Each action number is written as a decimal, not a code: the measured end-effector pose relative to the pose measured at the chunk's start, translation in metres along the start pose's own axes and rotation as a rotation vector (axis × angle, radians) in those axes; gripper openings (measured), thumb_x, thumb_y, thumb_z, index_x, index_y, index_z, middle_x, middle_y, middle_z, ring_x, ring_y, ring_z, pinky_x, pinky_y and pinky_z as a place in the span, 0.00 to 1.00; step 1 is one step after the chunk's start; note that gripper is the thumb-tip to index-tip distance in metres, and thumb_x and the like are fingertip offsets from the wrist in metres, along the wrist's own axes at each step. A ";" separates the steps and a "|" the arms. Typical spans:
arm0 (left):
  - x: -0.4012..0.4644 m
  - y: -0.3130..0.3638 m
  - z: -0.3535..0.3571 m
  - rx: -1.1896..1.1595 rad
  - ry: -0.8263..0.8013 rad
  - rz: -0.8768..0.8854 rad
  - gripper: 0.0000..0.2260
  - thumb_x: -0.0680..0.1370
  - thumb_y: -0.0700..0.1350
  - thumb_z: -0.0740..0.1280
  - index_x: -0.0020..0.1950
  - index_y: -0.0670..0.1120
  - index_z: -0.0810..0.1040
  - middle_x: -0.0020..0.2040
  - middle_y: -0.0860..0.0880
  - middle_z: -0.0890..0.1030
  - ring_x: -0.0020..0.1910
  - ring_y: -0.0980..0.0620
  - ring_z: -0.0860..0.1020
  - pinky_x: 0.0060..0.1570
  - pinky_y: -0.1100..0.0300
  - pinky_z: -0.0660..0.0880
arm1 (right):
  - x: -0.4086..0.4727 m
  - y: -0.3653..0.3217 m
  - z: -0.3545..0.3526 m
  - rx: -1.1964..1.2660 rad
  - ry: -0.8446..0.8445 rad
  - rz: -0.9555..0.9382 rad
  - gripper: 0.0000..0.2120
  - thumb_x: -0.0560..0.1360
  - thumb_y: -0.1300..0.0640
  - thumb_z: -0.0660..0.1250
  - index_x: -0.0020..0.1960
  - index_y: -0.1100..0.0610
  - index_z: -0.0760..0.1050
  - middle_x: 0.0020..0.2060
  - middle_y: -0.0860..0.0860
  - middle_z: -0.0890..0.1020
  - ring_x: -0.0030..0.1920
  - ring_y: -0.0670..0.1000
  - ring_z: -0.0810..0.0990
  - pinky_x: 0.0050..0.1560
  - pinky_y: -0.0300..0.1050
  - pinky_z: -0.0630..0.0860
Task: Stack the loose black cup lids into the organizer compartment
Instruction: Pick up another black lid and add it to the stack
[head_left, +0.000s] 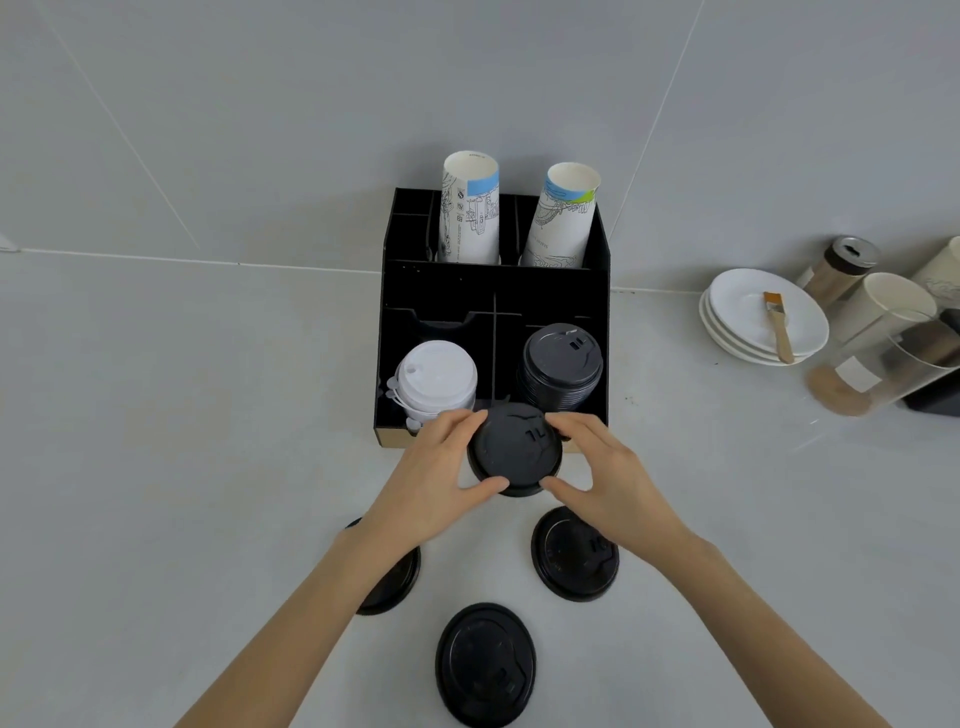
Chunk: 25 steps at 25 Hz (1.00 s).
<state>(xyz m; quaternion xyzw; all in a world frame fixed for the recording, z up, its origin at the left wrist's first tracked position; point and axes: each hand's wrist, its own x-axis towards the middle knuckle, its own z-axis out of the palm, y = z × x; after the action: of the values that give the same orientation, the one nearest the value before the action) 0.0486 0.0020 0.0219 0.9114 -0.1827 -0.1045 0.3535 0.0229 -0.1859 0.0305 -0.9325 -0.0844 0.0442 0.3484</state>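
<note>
Nearest me, at 6 o'clock, one loose lid (485, 664) waits on the counter (156, 467).
Both my hands, left (434, 475) and right (605, 475), pinch a small lid bunch (514, 449) by its rim, below the organizer (387, 332). At 1 o'clock its black stack (562, 366) looks tilted, though I can't be sure; pressing down off-centre could topple it.

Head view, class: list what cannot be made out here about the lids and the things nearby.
- Loose lid, head view: mostly hidden under the left forearm.
- Held lids: their number is unclear; the left hand and right hand cover the edges.
- Black lid stack: its lower part is hidden by the organizer wall, so no count.
- Clear jar: cut off by the right edge.
- Cup print: too small to read.
</note>
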 end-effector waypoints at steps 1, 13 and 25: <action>0.006 0.004 -0.003 -0.002 0.009 0.012 0.31 0.72 0.51 0.67 0.71 0.47 0.58 0.69 0.49 0.64 0.68 0.52 0.62 0.65 0.64 0.58 | 0.003 -0.001 -0.007 0.001 0.019 -0.001 0.26 0.71 0.61 0.68 0.66 0.56 0.64 0.63 0.51 0.70 0.58 0.44 0.70 0.53 0.15 0.58; 0.081 0.034 -0.010 0.016 0.065 0.033 0.30 0.73 0.50 0.67 0.70 0.45 0.59 0.69 0.46 0.65 0.67 0.48 0.64 0.65 0.56 0.62 | 0.048 0.017 -0.047 -0.041 0.123 0.038 0.25 0.73 0.62 0.65 0.67 0.59 0.62 0.68 0.55 0.67 0.67 0.52 0.67 0.58 0.24 0.52; 0.114 0.030 0.013 0.069 0.033 -0.028 0.30 0.73 0.50 0.67 0.70 0.43 0.59 0.69 0.44 0.65 0.67 0.46 0.64 0.65 0.53 0.64 | 0.073 0.038 -0.043 -0.149 0.077 0.102 0.26 0.72 0.61 0.65 0.67 0.62 0.60 0.69 0.58 0.66 0.68 0.58 0.64 0.69 0.50 0.62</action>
<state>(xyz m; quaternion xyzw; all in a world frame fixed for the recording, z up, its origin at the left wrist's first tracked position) 0.1407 -0.0725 0.0257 0.9271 -0.1677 -0.0881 0.3235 0.1057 -0.2283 0.0361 -0.9599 -0.0266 0.0196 0.2783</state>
